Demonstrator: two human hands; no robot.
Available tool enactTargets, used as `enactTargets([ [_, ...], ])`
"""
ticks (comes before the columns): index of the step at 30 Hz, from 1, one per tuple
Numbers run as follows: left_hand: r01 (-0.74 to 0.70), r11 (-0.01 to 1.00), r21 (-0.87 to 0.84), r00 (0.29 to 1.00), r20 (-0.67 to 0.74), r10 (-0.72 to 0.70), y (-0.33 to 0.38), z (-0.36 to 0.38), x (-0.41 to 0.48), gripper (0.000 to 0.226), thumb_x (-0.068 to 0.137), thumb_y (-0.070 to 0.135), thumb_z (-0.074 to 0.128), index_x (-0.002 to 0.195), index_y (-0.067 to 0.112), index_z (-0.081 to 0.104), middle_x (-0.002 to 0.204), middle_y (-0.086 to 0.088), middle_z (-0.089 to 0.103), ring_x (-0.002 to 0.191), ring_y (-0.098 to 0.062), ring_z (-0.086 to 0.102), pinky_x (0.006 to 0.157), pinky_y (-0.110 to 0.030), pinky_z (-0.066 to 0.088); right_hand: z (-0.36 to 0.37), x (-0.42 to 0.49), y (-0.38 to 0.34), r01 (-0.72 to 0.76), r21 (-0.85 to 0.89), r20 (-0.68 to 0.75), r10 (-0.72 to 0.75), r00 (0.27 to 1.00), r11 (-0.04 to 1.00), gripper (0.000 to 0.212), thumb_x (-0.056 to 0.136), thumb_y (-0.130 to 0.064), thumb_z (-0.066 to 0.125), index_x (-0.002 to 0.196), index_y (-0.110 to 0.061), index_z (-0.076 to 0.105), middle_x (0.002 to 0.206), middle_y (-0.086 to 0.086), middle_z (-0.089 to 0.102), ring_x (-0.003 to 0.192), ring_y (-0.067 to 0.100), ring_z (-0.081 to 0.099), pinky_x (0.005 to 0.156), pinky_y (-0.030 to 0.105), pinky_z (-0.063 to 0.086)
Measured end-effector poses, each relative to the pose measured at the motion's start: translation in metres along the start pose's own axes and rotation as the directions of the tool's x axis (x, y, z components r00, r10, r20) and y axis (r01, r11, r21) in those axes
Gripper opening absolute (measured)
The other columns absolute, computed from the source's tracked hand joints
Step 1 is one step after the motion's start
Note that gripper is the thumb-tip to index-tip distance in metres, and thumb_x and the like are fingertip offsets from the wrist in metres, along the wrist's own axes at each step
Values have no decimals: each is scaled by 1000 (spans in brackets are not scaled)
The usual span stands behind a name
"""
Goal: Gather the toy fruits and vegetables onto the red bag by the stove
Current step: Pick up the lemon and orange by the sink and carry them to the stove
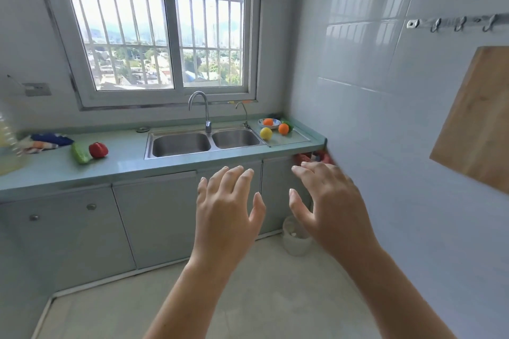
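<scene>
Both hands are raised in front of the cabinets, fingers spread, holding nothing: my left hand and my right hand. On the counter's left lie a red toy pepper and a green toy cucumber. Right of the sink, on a glass board, sit a yellow toy lemon, an orange toy fruit and a green toy behind it. A small bowl holds another orange toy. A red thing shows below the counter's right end, partly hidden by my right hand. No stove is in view.
A double steel sink with a tall tap sits mid-counter under the window. A blue and striped cloth lies at the far left beside a blurred bottle. A wooden board hangs on the right wall. A white bin stands on the floor.
</scene>
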State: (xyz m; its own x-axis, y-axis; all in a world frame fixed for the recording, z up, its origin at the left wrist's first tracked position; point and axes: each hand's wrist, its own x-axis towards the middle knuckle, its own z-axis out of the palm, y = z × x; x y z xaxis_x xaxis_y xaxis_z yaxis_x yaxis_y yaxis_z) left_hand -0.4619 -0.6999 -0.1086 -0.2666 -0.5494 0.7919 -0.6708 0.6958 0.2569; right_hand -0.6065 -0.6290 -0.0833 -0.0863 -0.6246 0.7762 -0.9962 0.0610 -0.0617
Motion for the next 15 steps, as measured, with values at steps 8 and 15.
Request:
enactTargets([
  [8, 4, 1000, -13, 998, 66, -3, -24, 105, 47, 42, 79, 33, 42, 105, 10, 66, 108, -8, 67, 103, -31, 61, 93, -54, 40, 93, 43, 66, -61, 40, 11, 61, 998, 997, 43, 80, -34, 42, 103, -8, 66, 101, 9, 67, 95, 30, 61, 83, 41, 48],
  [15, -22, 1000, -17, 995, 97, 23, -20, 216, 128, 41, 80, 32, 43, 104, 8, 65, 106, -8, 67, 100, -31, 61, 90, -54, 46, 165, 107, 164, -88, 30, -2, 88, 996, 996, 44, 79, -34, 41, 102, -6, 67, 100, 10, 68, 93, 31, 62, 81, 43, 49],
])
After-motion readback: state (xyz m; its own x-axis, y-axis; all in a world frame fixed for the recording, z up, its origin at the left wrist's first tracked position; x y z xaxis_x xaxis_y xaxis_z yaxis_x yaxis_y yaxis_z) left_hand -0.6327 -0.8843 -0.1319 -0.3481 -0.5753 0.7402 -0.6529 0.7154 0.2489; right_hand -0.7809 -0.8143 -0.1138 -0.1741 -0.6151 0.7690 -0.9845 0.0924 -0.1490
